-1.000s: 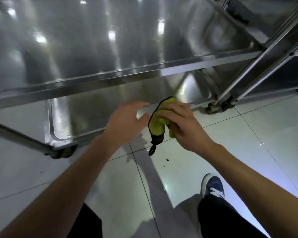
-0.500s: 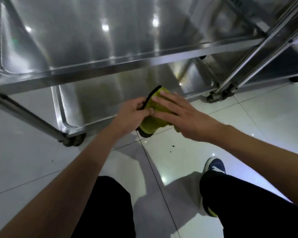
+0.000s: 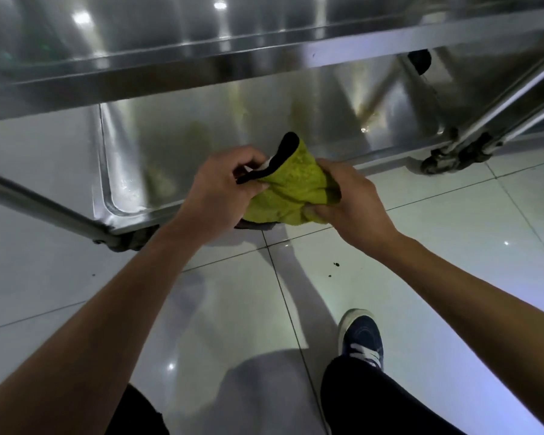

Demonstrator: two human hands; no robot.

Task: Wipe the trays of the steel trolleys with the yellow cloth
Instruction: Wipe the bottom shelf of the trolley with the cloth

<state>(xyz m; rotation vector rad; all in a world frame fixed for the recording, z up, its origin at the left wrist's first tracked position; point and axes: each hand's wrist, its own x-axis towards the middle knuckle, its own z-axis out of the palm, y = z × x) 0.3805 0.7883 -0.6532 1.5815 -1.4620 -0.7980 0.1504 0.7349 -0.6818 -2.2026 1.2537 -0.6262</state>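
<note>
A yellow cloth with a black edge hangs crumpled between both hands, just above the front rim of the trolley's lower steel tray. My left hand pinches the cloth's black-edged left corner. My right hand grips its lower right part with curled fingers. The upper steel tray spans the top of the view, with its front rim nearest me.
Trolley legs and castors stand at the lower left and at the right. A second trolley's slanted tubes cross the right edge. White glossy floor tiles lie below, with my dark shoe on them.
Both hands have spread the cloth apart: the left now pinches the black edge, the right moved from flat on top to gripping the lower right. The view has drawn closer to the trays.
</note>
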